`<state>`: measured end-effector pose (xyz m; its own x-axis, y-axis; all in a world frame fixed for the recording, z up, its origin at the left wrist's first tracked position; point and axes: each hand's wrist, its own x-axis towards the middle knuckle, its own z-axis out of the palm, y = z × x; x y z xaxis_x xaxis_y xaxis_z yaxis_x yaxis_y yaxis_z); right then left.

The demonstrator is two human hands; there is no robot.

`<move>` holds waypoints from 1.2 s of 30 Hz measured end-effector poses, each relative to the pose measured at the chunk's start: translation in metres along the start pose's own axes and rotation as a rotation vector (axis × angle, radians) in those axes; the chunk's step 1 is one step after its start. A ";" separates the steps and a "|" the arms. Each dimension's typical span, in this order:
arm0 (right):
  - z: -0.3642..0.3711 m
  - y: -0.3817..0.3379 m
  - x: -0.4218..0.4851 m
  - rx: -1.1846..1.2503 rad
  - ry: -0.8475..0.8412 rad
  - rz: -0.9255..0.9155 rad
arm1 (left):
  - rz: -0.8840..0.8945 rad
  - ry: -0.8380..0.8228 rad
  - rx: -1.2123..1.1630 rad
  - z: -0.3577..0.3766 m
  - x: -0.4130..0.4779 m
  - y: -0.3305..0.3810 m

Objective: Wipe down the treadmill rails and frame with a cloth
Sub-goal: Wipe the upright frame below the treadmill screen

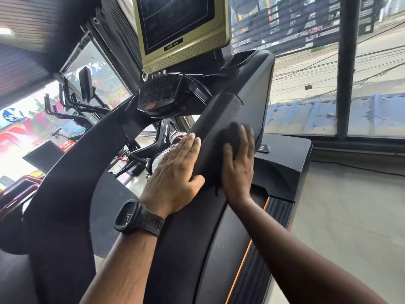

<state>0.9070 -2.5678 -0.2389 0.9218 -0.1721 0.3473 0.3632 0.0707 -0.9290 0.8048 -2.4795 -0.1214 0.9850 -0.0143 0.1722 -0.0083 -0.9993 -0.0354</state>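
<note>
Right fingers [246, 139] spread pressing cloth [232, 133] on rail [215, 115], left fingers [190, 142] flat beside, screen [178, 29] above

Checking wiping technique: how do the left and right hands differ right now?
The left hand lies bare against the left face of the rail, fingers straight; the right hand presses a dark cloth onto its right face, fingers spread. The left wrist wears a black watch; the right wrist is bare. Both rest on the same rail.
</note>
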 end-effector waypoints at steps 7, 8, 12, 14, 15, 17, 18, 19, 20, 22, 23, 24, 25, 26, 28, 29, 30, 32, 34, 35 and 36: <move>0.000 -0.012 -0.019 -0.207 -0.129 -0.452 | -0.009 0.027 -0.043 -0.001 0.004 -0.002; -0.003 -0.008 -0.002 -0.226 -0.122 -0.446 | -0.018 0.018 -0.045 -0.001 0.005 -0.001; 0.003 -0.010 0.009 -0.034 -0.006 0.075 | -0.039 -0.021 -0.013 -0.001 0.014 0.003; 0.007 -0.021 -0.015 -0.044 -0.011 0.070 | -0.050 -0.009 -0.041 0.000 0.021 0.002; 0.006 -0.021 -0.023 -0.063 -0.046 -0.082 | -0.054 0.006 -0.080 0.001 0.024 0.001; 0.001 -0.009 -0.018 -0.133 -0.115 -0.393 | -0.065 0.041 -0.170 0.003 0.028 -0.003; -0.001 -0.002 -0.004 -0.154 -0.113 -0.468 | -0.069 0.047 -0.186 0.004 0.028 -0.004; -0.003 0.003 0.011 -0.148 -0.093 -0.448 | -0.068 0.047 -0.175 0.004 0.029 -0.004; -0.004 0.004 0.024 -0.106 -0.072 -0.326 | -0.069 0.039 -0.153 0.004 0.028 -0.003; -0.001 -0.002 0.028 0.028 -0.024 0.034 | -0.070 0.034 -0.116 0.003 0.028 -0.001; 0.002 -0.010 0.018 0.052 -0.030 0.168 | -0.071 0.037 -0.106 0.003 0.028 -0.001; 0.003 -0.018 0.007 0.055 -0.048 0.196 | -0.075 0.039 -0.099 0.002 0.029 -0.001; 0.003 -0.023 -0.003 0.026 -0.071 0.101 | -0.082 0.042 -0.095 0.001 0.030 0.000; 0.001 -0.023 -0.010 -0.010 -0.097 -0.062 | -0.082 0.048 -0.092 0.000 0.031 0.000; -0.003 -0.012 -0.005 -0.146 -0.147 -0.375 | -0.072 0.065 -0.085 0.000 0.032 0.003; -0.005 -0.003 0.009 -0.209 -0.139 -0.489 | -0.071 0.069 -0.076 0.000 0.032 0.004; -0.006 0.003 0.025 -0.230 -0.127 -0.533 | -0.080 0.065 -0.064 0.000 0.032 0.005; -0.007 0.007 0.044 -0.155 -0.104 -0.382 | -0.097 0.038 -0.047 0.000 0.032 0.005; -0.004 -0.003 0.031 -0.057 -0.061 -0.096 | -0.104 0.005 -0.039 -0.001 0.034 0.004; 0.001 -0.009 0.018 -0.036 -0.045 -0.007 | -0.097 -0.006 -0.041 -0.001 0.036 0.004; 0.003 -0.015 0.005 -0.020 -0.045 0.014 | -0.087 -0.013 -0.048 -0.002 0.037 0.003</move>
<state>0.9065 -2.5663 -0.2227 0.9322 -0.1269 0.3389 0.3475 0.0527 -0.9362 0.8414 -2.4831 -0.1134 0.9846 0.0724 0.1594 0.0690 -0.9973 0.0265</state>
